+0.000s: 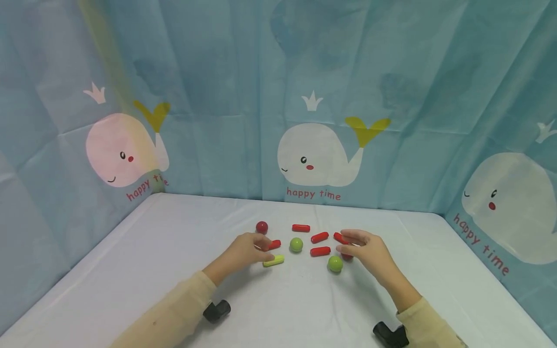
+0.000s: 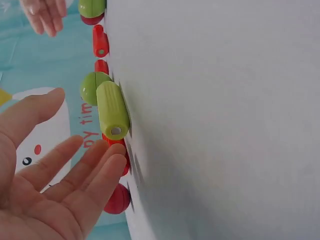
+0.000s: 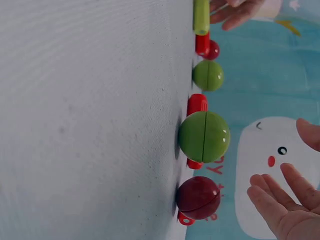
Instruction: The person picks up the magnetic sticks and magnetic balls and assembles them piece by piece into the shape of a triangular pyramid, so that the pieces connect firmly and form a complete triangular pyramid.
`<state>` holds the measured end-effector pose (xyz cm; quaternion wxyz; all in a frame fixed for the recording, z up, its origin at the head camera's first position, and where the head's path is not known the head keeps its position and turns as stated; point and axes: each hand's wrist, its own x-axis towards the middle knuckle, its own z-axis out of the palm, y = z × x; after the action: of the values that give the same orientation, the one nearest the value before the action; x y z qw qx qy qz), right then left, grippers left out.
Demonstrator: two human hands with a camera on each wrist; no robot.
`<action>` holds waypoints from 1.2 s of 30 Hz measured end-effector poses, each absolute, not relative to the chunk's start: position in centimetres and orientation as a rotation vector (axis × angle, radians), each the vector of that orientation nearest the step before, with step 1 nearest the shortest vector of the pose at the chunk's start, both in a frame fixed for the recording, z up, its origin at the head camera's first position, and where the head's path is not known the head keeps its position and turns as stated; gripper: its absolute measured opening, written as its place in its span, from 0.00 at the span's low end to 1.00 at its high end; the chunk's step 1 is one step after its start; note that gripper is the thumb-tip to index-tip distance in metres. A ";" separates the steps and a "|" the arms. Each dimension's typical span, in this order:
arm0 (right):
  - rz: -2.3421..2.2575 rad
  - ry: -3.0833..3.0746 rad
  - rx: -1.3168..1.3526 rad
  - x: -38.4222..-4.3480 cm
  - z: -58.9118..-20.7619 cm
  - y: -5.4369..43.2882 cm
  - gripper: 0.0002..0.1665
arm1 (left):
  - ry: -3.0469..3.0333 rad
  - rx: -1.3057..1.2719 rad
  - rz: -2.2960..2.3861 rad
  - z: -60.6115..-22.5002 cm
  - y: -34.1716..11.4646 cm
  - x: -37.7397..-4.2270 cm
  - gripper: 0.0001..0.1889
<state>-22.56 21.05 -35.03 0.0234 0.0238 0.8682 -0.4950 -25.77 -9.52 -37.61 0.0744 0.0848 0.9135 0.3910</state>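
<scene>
My left hand (image 1: 246, 252), its fingers spread and nothing held, hovers beside a yellow-green ribbed cylinder (image 2: 112, 111). A red cylinder (image 1: 274, 244) lies just past its fingertips, partly hidden by them in the left wrist view. Beyond that hand sits a dark red ball (image 1: 262, 227). On the other side, my right hand (image 1: 369, 251) is held with fingers apart and an empty palm, above a second dark red ball (image 3: 198, 198) and a red cylinder (image 1: 340, 238), both partly covered in the head view. A shiny green ball (image 3: 204, 137) stands close by its fingertips.
Between the hands lie another green ball (image 1: 296, 244) and several red cylinders, among them one at the back (image 1: 301, 228) and one nearer (image 1: 320, 251). A white cloth (image 1: 278, 309) covers the table. Behind hangs a blue whale-print curtain (image 1: 226, 154).
</scene>
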 end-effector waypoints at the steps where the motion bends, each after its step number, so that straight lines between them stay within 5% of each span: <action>1: -1.541 2.681 0.084 -22.7 -35.1 21.0 0.36 | 2.732 0.234 1.176 -37.7 -9.5 -25.8 0.18; 36: -1.432 2.563 0.109 -24.1 -37.0 20.7 0.27 | 2.608 0.077 1.197 -38.4 -8.6 -26.2 0.11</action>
<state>-24.10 20.68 -37.02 0.1018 0.0369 0.8679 -0.4848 -26.21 -8.65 -38.45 0.1350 0.0266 0.9002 0.4132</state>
